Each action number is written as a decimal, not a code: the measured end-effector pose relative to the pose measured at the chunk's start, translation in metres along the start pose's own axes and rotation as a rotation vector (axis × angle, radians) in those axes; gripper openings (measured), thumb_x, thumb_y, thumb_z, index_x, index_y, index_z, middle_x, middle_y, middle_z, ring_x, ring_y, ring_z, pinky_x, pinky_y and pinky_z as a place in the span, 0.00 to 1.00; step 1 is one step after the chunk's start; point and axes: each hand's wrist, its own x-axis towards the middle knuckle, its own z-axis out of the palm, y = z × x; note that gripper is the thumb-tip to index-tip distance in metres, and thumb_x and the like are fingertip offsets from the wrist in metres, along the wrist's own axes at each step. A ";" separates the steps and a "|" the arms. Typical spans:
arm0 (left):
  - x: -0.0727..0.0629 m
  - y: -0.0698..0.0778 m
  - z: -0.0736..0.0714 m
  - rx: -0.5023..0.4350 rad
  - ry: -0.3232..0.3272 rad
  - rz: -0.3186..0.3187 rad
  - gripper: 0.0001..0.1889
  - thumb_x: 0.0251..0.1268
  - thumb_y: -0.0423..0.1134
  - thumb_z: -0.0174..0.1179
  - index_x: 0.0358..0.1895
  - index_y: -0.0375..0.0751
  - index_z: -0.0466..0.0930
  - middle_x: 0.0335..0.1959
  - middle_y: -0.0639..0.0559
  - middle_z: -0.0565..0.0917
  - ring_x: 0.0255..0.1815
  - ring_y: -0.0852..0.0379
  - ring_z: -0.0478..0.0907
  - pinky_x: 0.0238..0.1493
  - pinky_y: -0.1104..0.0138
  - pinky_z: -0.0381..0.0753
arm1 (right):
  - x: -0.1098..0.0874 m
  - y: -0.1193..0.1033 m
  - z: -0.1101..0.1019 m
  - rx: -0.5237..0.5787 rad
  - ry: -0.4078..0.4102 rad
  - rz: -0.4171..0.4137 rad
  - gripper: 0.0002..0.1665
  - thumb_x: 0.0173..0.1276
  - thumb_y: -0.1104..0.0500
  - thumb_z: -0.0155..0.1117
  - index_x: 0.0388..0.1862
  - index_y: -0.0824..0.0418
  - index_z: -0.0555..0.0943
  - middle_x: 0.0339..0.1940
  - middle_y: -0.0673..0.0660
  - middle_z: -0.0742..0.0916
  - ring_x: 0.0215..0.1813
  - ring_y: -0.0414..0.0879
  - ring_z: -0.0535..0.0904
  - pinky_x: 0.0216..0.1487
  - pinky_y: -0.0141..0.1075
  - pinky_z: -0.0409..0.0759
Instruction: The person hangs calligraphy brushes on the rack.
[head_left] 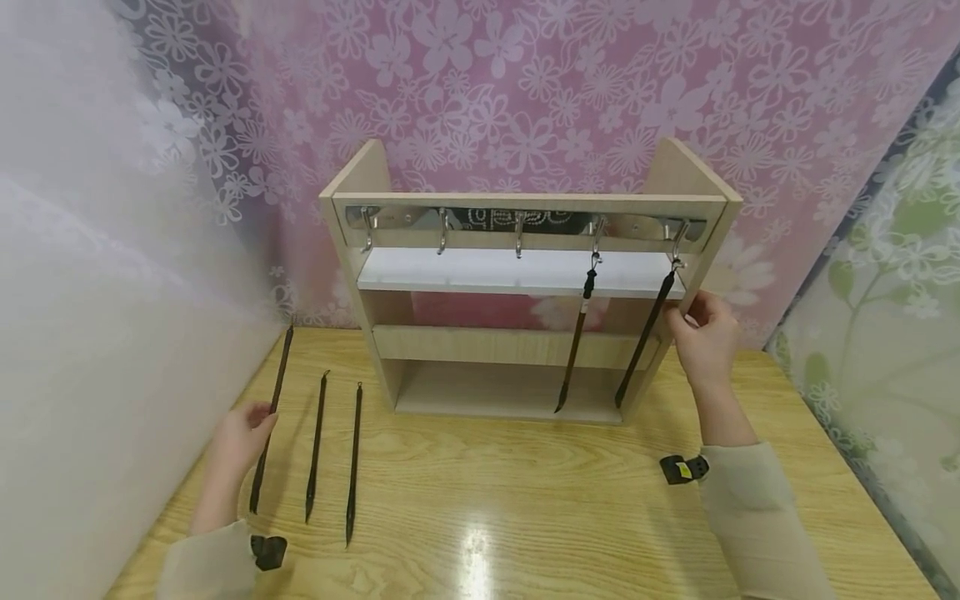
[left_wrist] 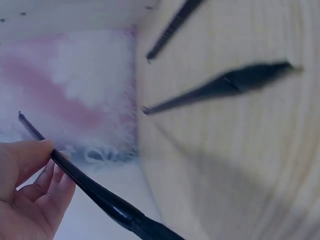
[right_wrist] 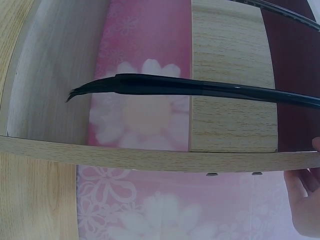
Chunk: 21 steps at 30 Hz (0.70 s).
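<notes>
My left hand (head_left: 238,437) pinches a dark calligraphy brush (head_left: 280,379) between thumb and fingers. Its hanging loop end points up and its tip down; in the left wrist view the brush (left_wrist: 95,191) slants across the wall behind. Two more brushes, one nearer (head_left: 317,450) and one farther right (head_left: 354,467), lie on the table beside that hand. My right hand (head_left: 705,342) grips the right side panel of a wooden rack (head_left: 723,171). Close to it a black brush (head_left: 645,342) hangs by its loop from the rightmost hook, and a brown brush (head_left: 576,337) hangs one hook over.
The rack's metal hook strip (head_left: 408,219) has three bare hooks on the left and middle. Below it run a white shelf (head_left: 480,271) and a wooden crossbar (head_left: 472,344). Flowered paper (head_left: 525,108) covers the wall behind; a pale wall (head_left: 135,275) stands close on the left.
</notes>
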 end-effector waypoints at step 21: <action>-0.002 0.078 0.022 -0.360 0.417 0.206 0.09 0.54 0.25 0.58 0.38 0.24 0.76 0.33 0.36 0.80 0.33 0.72 0.72 0.35 0.86 0.73 | 0.000 -0.001 0.001 -0.016 0.000 0.006 0.16 0.56 0.66 0.58 0.45 0.70 0.76 0.33 0.48 0.78 0.40 0.35 0.76 0.44 0.27 0.77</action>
